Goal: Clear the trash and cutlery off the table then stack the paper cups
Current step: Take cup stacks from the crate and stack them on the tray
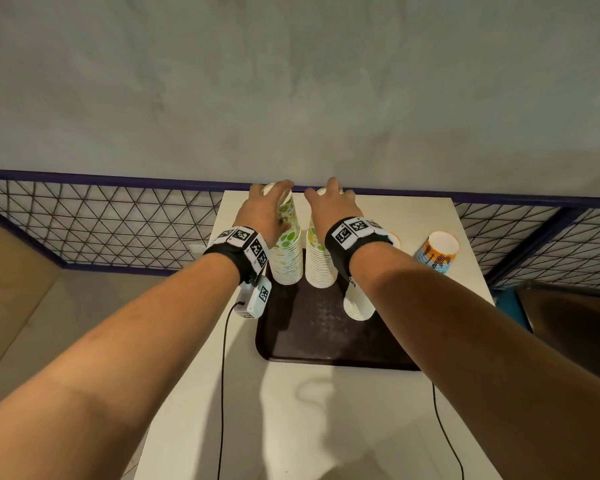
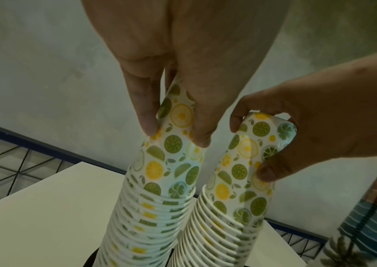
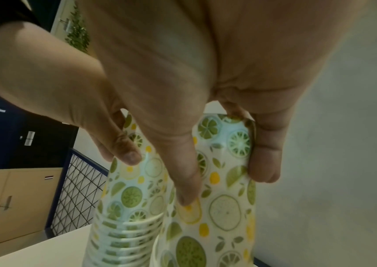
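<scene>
Standing side by side on the tray (image 1: pixel 326 344), two cup stacks are each clasped at the top: left stack (image 1: pixel 286 251) by left hand (image 1: pixel 262 211), right stack (image 1: pixel 317 261) by right hand (image 1: pixel 331 209).

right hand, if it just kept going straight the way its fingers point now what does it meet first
The right hand already grips the top of the right cup stack. Its fingers point down and forward; pushing on would press that stack onto the dark tray, probably.

Two tall stacks of citrus-printed paper cups (image 1: pixel 286 252) are standing side by side at the rear of a dark rectangular plastic tray (image 1: pixel 312 337), a shorter white stack (image 1: pixel 359 303) sitting right.
</scene>
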Motion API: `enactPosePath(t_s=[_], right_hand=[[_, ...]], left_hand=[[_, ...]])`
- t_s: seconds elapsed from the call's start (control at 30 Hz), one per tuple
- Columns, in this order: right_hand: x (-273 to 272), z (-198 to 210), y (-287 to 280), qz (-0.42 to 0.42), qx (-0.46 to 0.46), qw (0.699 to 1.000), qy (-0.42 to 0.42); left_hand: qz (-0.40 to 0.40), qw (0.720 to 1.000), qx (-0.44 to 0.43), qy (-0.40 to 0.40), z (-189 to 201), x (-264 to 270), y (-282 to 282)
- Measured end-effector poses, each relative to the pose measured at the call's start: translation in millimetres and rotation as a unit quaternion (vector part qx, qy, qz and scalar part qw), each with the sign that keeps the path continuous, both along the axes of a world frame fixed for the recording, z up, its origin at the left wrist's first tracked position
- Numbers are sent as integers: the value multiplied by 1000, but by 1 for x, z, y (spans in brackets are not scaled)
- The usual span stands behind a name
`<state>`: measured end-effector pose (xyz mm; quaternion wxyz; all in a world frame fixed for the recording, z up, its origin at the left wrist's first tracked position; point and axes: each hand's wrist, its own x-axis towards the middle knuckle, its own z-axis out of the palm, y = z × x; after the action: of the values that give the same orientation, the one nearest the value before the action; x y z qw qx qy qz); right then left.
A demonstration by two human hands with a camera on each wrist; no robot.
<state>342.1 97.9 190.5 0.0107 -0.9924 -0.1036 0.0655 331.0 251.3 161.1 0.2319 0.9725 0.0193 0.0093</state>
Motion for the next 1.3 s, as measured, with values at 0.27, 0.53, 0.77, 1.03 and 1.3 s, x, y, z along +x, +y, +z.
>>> enactPosePath(t_s=[0.27,0.53,0.77,1.03,1.3], right_hand=[[16,-1,-8,-13,-3,1000,4],[14,-1,-13,6,-7,1000,4],[-13,42,-49,-3,121,992,-26],[-70,52,-169,-57,122,990,-35],[-73,-14,-215,-52,158,984,62]], left_hand=[[-14,1000,16,-6,1,8,-10],[-15,999,31,7,4,8,-11],[-27,997,67,-39,34,-10,-26],[-192,979,-33,-57,44,-62,-87],[-256,961,94,40,20,-42,-150]])
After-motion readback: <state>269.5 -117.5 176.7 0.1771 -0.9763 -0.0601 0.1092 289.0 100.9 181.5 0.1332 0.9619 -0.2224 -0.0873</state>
